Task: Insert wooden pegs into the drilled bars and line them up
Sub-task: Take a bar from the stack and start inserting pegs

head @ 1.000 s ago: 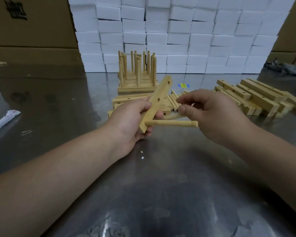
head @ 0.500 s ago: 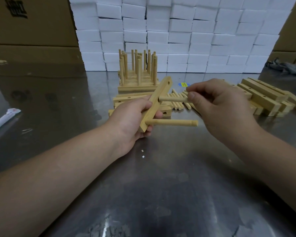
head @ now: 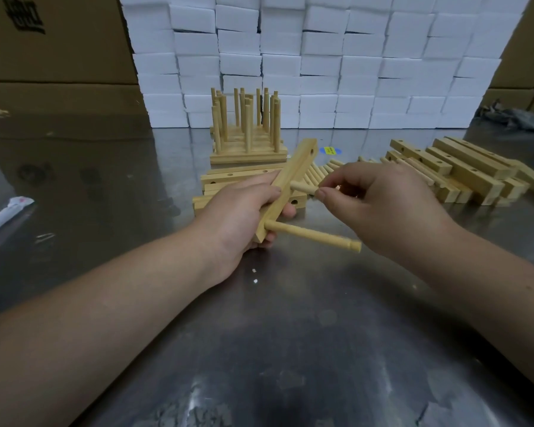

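My left hand (head: 244, 211) grips the drilled bar (head: 295, 175) tilted above the steel table (head: 290, 334), one peg (head: 312, 234) seated low; my right hand (head: 379, 204) pinches a second peg (head: 302, 188) at mid-bar, where a skewed entry could jam it or twist the bar loose.

A dull, scuffed metal tabletop (head: 259, 349) runs back to a wall of stacked white blocks (head: 321, 57). Brown cardboard boxes (head: 53, 41) stand behind it on the left, and another cardboard box (head: 524, 50) on the right. A white wrapped stick (head: 3, 215) lies at the left edge, a blue and yellow sticker (head: 330, 150) near the blocks, dark crumpled material (head: 518, 118) far right, and small white crumbs (head: 254, 270) mid-surface
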